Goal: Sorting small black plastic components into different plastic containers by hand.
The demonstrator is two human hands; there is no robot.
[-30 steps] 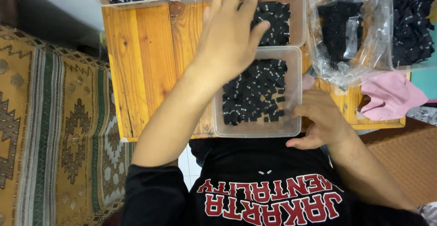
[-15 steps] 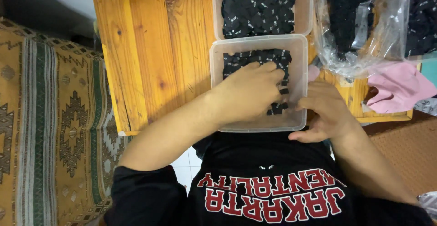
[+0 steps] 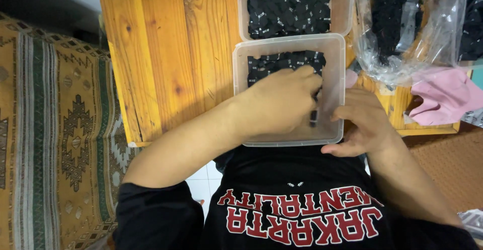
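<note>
Half a second back the left hand (image 3: 282,101) lay flatter over the labels; now its fingers have curled, gathering small black woven labels (image 3: 282,61) inside the near clear plastic tub (image 3: 239,79), which sits at the front edge of the wooden table (image 3: 166,54). Whether they pinch any I cannot tell. The right hand (image 3: 365,121) grips the tub's right wall, fingers wrapped on it. Behind, a second tub (image 3: 344,8) is full of black labels; right of it lie a crinkled clear bag (image 3: 432,33) and pink cloth (image 3: 445,96).
</note>
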